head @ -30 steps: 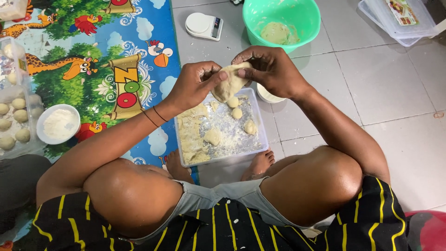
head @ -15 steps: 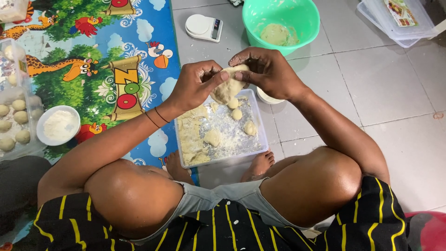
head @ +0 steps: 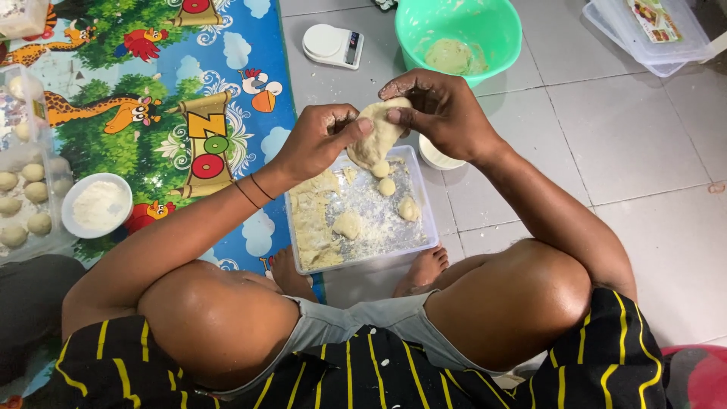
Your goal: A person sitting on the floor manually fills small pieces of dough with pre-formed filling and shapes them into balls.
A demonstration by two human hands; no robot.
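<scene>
Pinching a flattened piece of dough (head: 376,135) between them, both hands work above a clear tray (head: 429,220) on the tiled floor (head: 628,136). The left hand (head: 322,140) grips the dough's left edge, thumb on top and fingers curled beneath; the right hand (head: 439,113) closes over its upper right edge, fingertips pressed into it. The dough hangs in the air just over the tray's far end.

In the tray lie three small dough balls (head: 388,186), one larger lump (head: 347,224) and a ragged strip of dough along the left wall, all dusted with flour. Beyond the hands stand a green basin (head: 485,23) holding more dough and a small white scale (head: 332,45). A white cup (head: 435,157) sits just beside the tray, under the right wrist. On the patterned mat (head: 151,113) to the left rest a bowl of flour (head: 96,204) and a container of dough balls (head: 23,204).
</scene>
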